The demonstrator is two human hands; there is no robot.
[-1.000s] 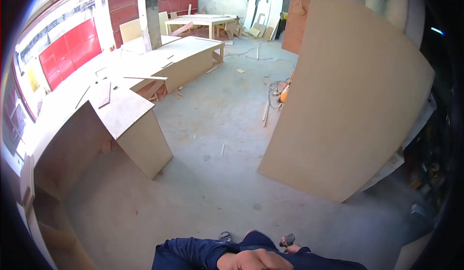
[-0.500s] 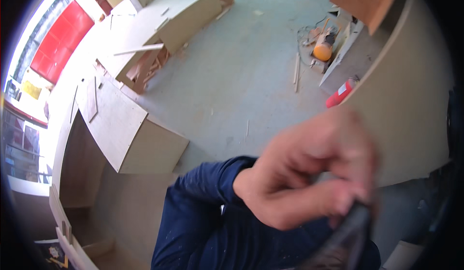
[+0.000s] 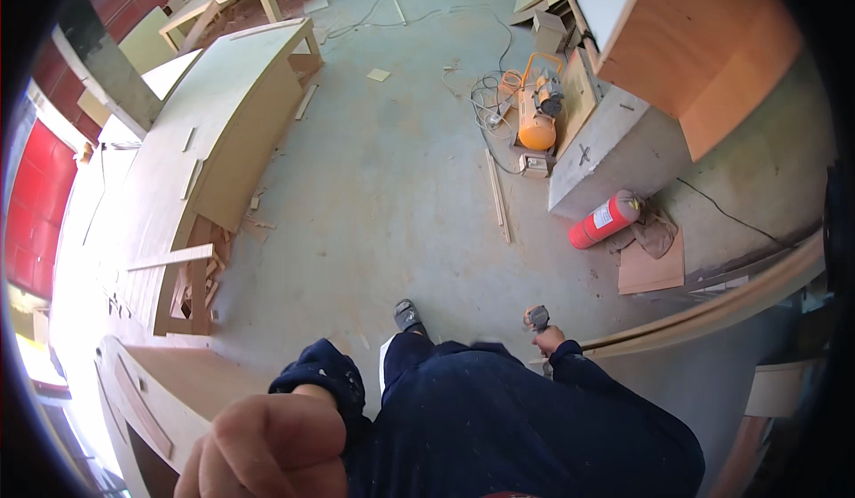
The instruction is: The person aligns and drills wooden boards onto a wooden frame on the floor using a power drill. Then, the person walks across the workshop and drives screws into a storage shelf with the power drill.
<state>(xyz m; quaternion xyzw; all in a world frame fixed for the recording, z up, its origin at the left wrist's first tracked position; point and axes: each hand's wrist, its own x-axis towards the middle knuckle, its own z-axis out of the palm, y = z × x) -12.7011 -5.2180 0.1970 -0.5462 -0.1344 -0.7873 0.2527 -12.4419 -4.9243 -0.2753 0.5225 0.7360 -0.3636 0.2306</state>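
Large at the lower left, my left hand (image 3: 272,449) is close to the camera with its fingers curled in. Whatever it may hold is hidden. Lower and farther off, my right hand (image 3: 550,339) grips a small orange-and-grey power tool (image 3: 536,317), which looks like a drill. The tool hangs over the floor beside a curved wooden panel edge (image 3: 712,320). My dark blue sleeves lead to both hands, and one foot in a dark slipper (image 3: 408,314) shows on the floor.
Left stands a long pale wooden counter (image 3: 240,97) with loose strips and offcuts. A nearer cabinet (image 3: 178,369) is by my left hand. Right are an orange air compressor (image 3: 537,128) with trailing hoses, a red fire extinguisher (image 3: 606,219), a concrete block (image 3: 614,155) and cardboard (image 3: 655,262).
My view has swung, showing more of the floor and the right side. My left hand has moved to the lower left; the dark object at its fingers no longer shows. My right hand is now visible.
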